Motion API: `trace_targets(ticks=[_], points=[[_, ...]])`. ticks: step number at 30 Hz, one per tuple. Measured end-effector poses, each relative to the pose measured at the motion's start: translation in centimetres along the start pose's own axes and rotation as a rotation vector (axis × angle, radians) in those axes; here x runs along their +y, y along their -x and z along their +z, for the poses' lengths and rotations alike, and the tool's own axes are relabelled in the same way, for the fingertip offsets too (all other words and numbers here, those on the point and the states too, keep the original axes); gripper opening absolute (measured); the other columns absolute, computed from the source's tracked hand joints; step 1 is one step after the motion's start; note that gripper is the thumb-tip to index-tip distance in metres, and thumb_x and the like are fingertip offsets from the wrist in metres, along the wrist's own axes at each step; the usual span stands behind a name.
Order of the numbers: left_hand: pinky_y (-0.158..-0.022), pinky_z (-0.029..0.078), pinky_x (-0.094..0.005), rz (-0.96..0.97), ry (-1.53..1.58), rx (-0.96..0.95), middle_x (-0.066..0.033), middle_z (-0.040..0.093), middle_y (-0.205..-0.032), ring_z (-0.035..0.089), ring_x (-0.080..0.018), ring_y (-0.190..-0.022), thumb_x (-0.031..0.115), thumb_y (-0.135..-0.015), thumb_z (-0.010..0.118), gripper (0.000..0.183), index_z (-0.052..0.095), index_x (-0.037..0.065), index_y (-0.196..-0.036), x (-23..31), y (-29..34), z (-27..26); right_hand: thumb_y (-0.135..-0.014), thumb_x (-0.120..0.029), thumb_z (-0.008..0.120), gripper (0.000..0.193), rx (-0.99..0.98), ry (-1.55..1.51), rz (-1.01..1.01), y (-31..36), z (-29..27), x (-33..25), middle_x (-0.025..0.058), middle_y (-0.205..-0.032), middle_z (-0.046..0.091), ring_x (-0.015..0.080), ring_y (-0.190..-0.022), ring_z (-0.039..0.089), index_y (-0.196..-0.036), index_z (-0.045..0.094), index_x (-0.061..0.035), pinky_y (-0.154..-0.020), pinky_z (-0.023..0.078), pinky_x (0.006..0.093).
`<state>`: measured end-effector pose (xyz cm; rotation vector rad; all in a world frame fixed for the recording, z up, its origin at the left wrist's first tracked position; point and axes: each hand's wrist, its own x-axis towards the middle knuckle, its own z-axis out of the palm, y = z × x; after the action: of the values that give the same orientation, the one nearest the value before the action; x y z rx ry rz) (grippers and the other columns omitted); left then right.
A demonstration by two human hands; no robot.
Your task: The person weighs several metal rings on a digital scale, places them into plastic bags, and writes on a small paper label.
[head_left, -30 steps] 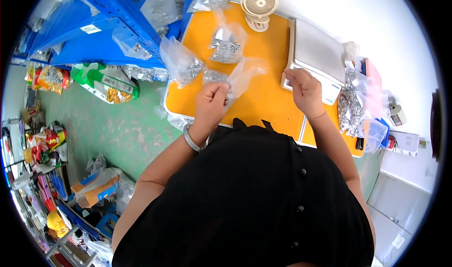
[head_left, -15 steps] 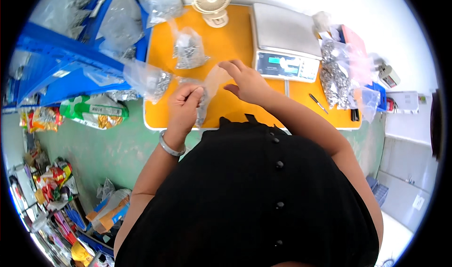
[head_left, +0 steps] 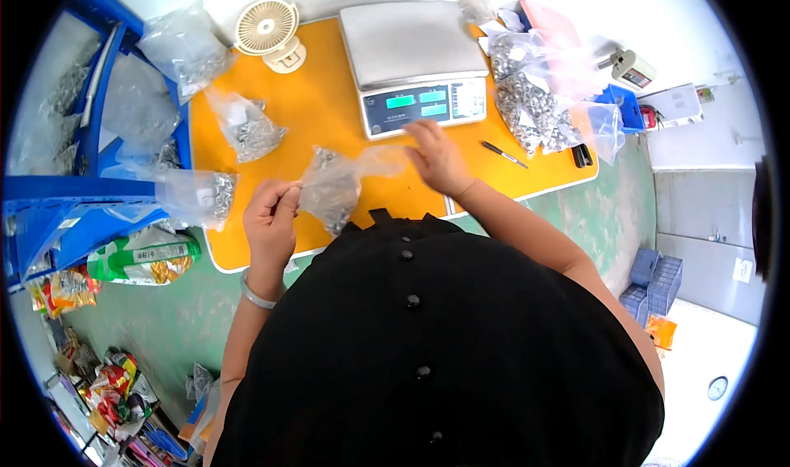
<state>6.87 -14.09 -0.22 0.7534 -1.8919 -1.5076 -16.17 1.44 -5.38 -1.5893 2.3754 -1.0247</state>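
A small packing or parts-sorting workshop is shown. An orange-topped surface (head_left: 329, 113) is occupied by a digital weighing scale (head_left: 411, 60), a small desk fan (head_left: 267, 29) and clear plastic bags of small metal parts (head_left: 535, 105), with more such bags (head_left: 243, 125) laid toward the left. Blue shelving (head_left: 90, 195) loaded with further bagged hardware is seen at the left edge. A green painted floor (head_left: 164, 319) is littered with packets and stacked blue crates (head_left: 654, 274), and a pen (head_left: 504, 154) is left beside the scale.
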Motion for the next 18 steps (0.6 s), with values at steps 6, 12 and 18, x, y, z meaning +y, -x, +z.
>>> trace_targets(ticks=[6, 12, 18], points=[[-0.067, 0.04, -0.0262, 0.231, -0.437, -0.007, -0.0113, 0.05, -0.095, 0.048, -0.019, -0.082, 0.001, -0.08, 0.057, 0.02, 0.061, 0.002, -0.099, 1.9, 0.8, 1.8, -0.079, -0.01, 0.052, 0.063, -0.435, 0.427, 0.652, 4.3, -2.7, 12.8, 0.0227, -0.11, 0.051, 0.0366, -0.099, 0.053, -0.136, 0.025, -0.0114, -0.085, 0.044, 0.0406], [-0.093, 0.029, -0.0411, 0.452, -0.926, -0.204, -0.0151, 0.042, -0.122, 0.037, -0.0336, -0.112, 0.007, -0.069, 0.064, 0.035, 0.061, 0.011, -0.104, 3.8, 1.3, 4.2, -0.079, -0.009, 0.051, 0.072, -0.505, 0.458, 0.645, 3.1, -2.8, 16.1, 0.0196, -0.112, 0.051, 0.033, -0.102, 0.054, -0.14, 0.016, -0.0206, -0.085, 0.045, 0.0401], [-0.099, 0.022, -0.0461, 0.314, -1.115, -0.233, -0.0145, 0.041, -0.126, 0.033, -0.0354, -0.119, 0.007, -0.068, 0.063, 0.029, 0.062, 0.012, -0.097, 4.3, 1.7, 6.9, -0.079, -0.008, 0.05, 0.073, -0.553, 0.451, 0.632, 2.8, -3.1, 17.0, 0.0166, -0.114, 0.051, 0.0301, -0.103, 0.054, -0.141, 0.014, -0.0249, -0.083, 0.047, 0.0403]])
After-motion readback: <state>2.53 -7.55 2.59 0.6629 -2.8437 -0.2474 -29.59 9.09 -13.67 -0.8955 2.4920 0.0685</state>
